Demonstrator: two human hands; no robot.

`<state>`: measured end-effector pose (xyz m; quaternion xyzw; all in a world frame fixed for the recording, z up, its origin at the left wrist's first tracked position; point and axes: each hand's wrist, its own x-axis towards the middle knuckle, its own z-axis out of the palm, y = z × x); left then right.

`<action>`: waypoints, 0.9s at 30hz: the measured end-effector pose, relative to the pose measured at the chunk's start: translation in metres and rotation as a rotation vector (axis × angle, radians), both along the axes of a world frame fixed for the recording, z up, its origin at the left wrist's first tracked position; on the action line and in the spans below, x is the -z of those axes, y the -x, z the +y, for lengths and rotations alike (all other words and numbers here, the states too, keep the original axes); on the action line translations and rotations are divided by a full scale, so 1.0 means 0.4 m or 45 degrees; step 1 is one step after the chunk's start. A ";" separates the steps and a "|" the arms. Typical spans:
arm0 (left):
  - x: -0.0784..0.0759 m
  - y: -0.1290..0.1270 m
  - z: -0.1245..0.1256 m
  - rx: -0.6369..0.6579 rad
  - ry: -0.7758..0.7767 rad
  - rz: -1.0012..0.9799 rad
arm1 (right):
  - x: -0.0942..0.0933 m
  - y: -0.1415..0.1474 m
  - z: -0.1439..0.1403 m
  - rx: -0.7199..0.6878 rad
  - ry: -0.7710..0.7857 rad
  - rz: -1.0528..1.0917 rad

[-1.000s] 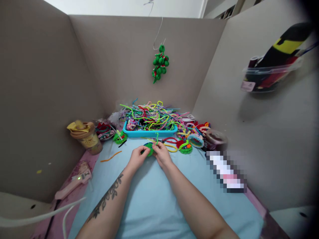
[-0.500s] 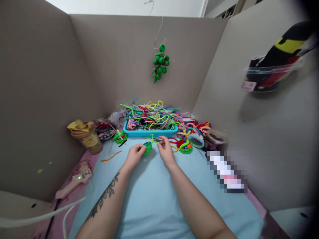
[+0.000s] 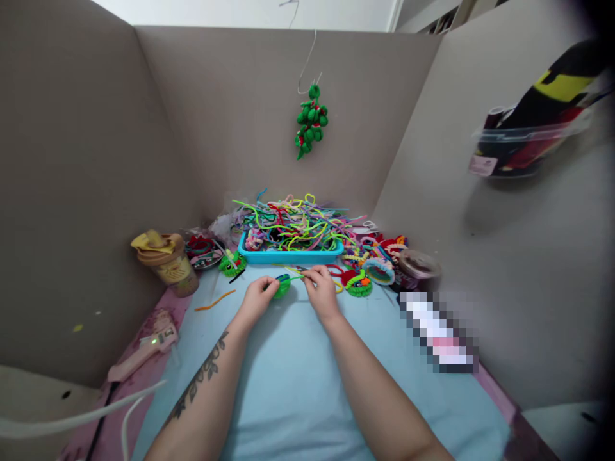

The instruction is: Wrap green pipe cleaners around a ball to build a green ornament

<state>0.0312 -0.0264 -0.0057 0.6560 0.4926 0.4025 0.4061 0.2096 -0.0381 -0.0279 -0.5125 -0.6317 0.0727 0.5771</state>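
Observation:
My left hand (image 3: 255, 301) pinches a small round green pipe-cleaner coil (image 3: 281, 285) over the light blue mat (image 3: 298, 384). A loose green tail runs from the coil to the right. My right hand (image 3: 321, 291) grips that tail between thumb and fingers, a few centimetres from the coil. Both hands hover just in front of the turquoise tray (image 3: 291, 256), which is heaped with pipe cleaners of many colours.
A tan lidded cup (image 3: 166, 259) stands at the left; a pink glue gun (image 3: 142, 347) with a lit green light lies nearer me. Finished pipe-cleaner pieces (image 3: 368, 272) cluster right of the tray. A green ornament (image 3: 310, 121) hangs on the back wall. An orange pipe cleaner (image 3: 214, 301) lies left.
My hands have drawn apart. The green tail, upright a second ago, now lies sideways between them. My right hand slid right along it.

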 end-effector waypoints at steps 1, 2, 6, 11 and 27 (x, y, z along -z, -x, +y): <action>0.001 0.000 0.000 -0.032 -0.044 0.037 | -0.005 0.004 -0.006 -0.020 -0.026 0.020; 0.001 -0.001 0.000 -0.057 -0.088 0.071 | -0.010 0.009 -0.012 -0.055 -0.049 0.033; 0.006 -0.001 0.000 -0.121 -0.221 0.164 | -0.023 0.032 -0.033 -0.259 -0.111 0.026; 0.014 0.000 0.004 -0.126 -0.279 0.194 | -0.030 0.042 -0.042 -0.344 -0.118 0.031; 0.015 -0.006 -0.002 -0.109 -0.364 0.170 | -0.013 0.052 -0.025 -0.288 -0.004 0.531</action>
